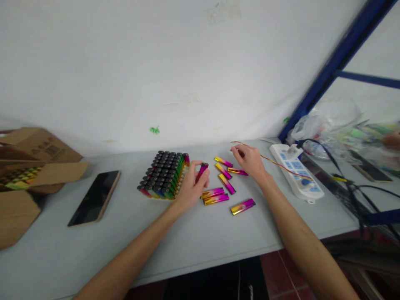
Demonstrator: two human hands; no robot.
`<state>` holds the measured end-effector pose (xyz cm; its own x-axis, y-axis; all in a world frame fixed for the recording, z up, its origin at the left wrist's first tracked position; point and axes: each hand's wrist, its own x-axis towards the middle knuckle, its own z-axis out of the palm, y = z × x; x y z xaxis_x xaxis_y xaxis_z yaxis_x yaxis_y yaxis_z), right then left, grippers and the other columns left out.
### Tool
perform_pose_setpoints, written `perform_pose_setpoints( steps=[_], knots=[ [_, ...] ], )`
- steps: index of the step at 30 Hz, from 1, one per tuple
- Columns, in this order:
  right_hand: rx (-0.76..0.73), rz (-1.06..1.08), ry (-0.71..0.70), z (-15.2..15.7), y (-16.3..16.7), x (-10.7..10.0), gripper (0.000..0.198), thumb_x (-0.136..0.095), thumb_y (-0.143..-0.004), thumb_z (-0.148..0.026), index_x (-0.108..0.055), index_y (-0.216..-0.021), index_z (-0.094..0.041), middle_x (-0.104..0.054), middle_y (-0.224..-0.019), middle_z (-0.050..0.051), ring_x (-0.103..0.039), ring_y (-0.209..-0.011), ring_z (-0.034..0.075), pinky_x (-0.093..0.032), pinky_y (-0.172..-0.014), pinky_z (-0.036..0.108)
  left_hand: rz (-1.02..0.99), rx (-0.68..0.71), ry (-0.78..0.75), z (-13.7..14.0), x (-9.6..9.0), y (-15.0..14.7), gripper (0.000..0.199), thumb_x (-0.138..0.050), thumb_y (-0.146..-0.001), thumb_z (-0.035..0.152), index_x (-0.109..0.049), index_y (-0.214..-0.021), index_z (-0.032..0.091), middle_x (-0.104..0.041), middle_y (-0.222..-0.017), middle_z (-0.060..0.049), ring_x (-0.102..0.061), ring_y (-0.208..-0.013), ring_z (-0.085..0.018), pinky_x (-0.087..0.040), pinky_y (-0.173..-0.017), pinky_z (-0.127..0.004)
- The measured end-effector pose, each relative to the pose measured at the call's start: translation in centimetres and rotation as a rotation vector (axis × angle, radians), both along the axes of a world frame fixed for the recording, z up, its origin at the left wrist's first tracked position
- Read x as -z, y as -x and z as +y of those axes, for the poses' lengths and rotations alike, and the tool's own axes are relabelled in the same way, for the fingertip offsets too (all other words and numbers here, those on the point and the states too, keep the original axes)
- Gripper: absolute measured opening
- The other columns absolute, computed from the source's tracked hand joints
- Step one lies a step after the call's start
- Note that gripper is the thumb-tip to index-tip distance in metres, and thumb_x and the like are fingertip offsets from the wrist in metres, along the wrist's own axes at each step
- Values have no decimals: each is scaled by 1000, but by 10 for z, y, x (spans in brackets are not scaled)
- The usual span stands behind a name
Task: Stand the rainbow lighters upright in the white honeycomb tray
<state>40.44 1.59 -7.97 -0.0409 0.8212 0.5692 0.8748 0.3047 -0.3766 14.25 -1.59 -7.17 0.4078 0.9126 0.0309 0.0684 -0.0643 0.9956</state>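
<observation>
My left hand (194, 183) is closed around a purple lighter (202, 171) with a dark top, held upright at the right edge of a block of lighters (161, 173). The block's lighters stand in rows, black tops up, with pale slots partly showing on its right side. My right hand (248, 160) is closed in a pinch over the table; what its fingertips hold, if anything, is too small to make out. A thin red and yellow wire (275, 161) passes behind that hand. Between the hands lie several loose yellow-purple lighters (226, 183).
A phone (95, 196) lies on the table (187, 241) at left, beside an open cardboard box (59, 173) with more lighters. At right is a white power strip (295, 171) with plugs and cables. A blue metal frame (331, 71) and plastic bags (312, 129) stand beyond it.
</observation>
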Motion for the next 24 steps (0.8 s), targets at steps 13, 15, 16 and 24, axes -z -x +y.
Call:
perform_pose_setpoints(
  steps=[13, 15, 16, 24],
  knots=[
    [-22, 30, 18, -6, 11, -1, 47, -41, -107, -49, -75, -94, -19, -72, -75, 6, -60, -64, 19, -41, -68, 33, -257, 8, 420, 2, -3, 2, 45, -42, -87, 57, -32, -58, 24, -17, -51, 8, -12, -42, -9, -10, -43, -23],
    [-25, 32, 18, -6, 12, -2, 47, -41, -107, -49, -75, -94, -19, -70, -73, 6, -59, -62, 19, -40, -66, 33, -255, -14, 412, 0, -3, 0, 43, -43, -87, 55, -32, -59, 24, -17, -51, 8, -13, -42, -9, -9, -42, -23],
    [-25, 33, 17, -7, 13, -2, 47, -41, -108, -49, -75, -94, -19, -70, -73, 6, -58, -62, 18, -39, -66, 33, -258, -22, 410, 0, -3, 0, 42, -43, -87, 54, -33, -59, 24, -18, -50, 7, -13, -42, -9, -9, -42, -23],
    [-48, 56, 12, -4, 11, 3, 43, -44, -107, -44, -75, -91, -19, -73, -77, 6, -60, -64, 18, -40, -67, 32, -325, 25, 403, -3, -5, -3, 54, -50, -88, 74, -47, -72, 22, -27, -51, 10, -20, -40, -6, -17, -39, -18]
  ],
)
